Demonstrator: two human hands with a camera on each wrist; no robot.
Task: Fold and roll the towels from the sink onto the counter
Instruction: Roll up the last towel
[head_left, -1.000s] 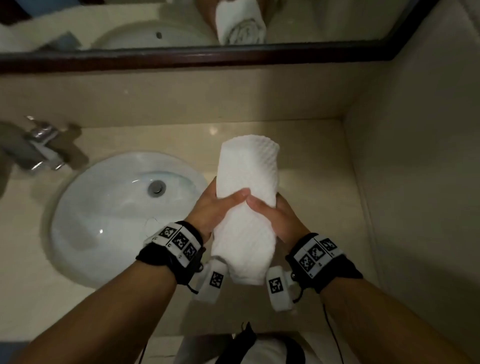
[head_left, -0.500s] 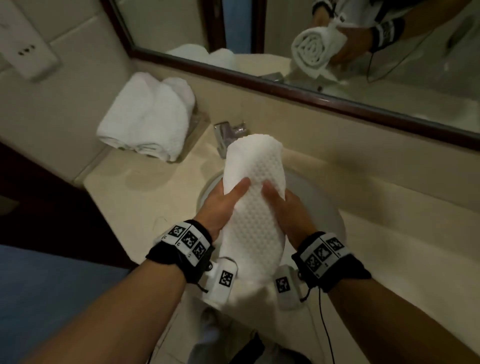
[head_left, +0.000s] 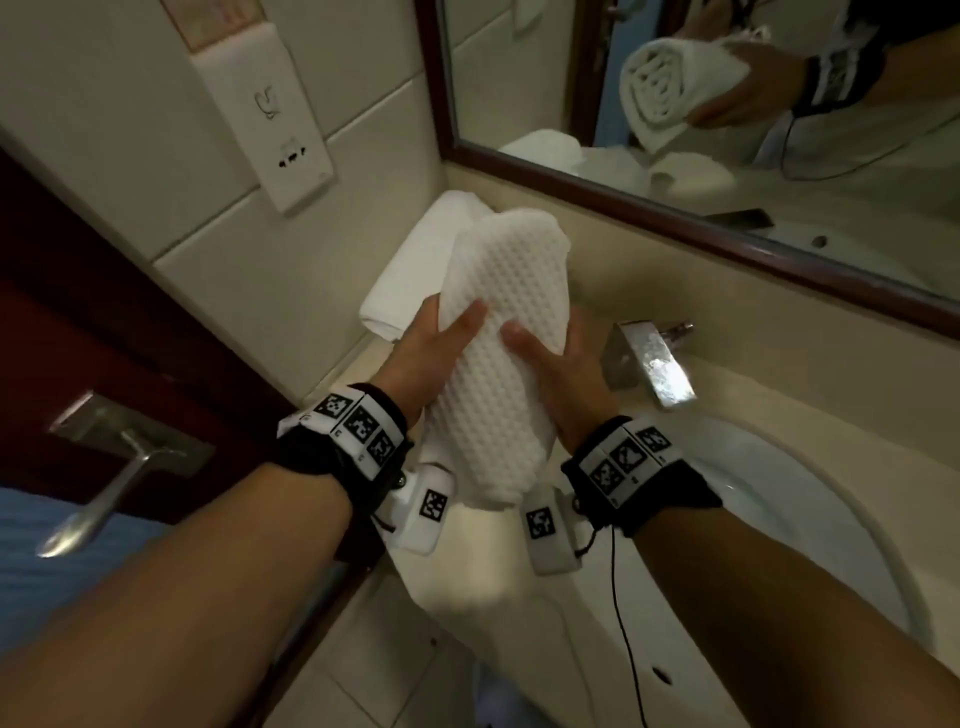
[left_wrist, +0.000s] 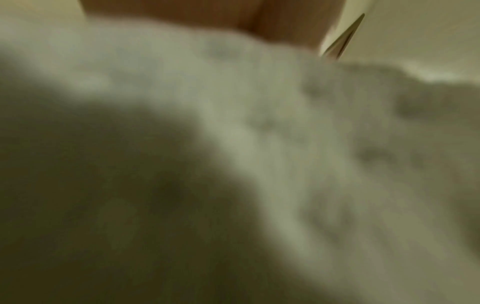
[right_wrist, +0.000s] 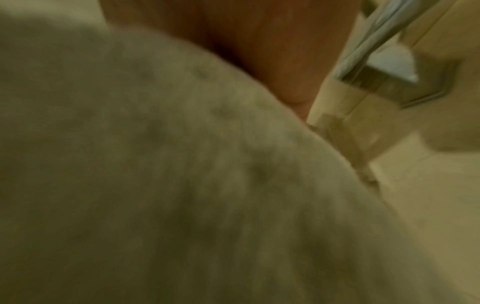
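Both hands are wrapped round one rolled white towel (head_left: 498, 364), which is held up in the air between them. Left hand (head_left: 426, 358) is clamped on the left side of the roll, thumb laid over the top; right hand (head_left: 558, 374) is clamped on the right side, thumb likewise on the waffle surface, the other fingers hidden behind the cloth. The roll is held lengthwise away from the body, far end raised, near end down between the two wrists. In the mirror (head_left: 727, 130) the spiral end of the roll is seen, so the rolling of this towel is judged done.

Progress: rolled towels (head_left: 415, 270) are already laid on the counter (head_left: 639, 291) in the left corner against the wall, just beyond the held roll; at least one is seen, and how many cannot be counted from this angle. The held roll is not yet set down. The visible part of the sink (head_left: 769, 499), at lower right, is seen without cloth, though most of the basin is out of frame, so whether more towels are left cannot be told. Remaining, as judged: the roll is to be placed beside those on the counter.

Both wrist views are blurred and filled by towel cloth; little else is given by them, possibly the tap (head_left: 652, 364) in the right one.
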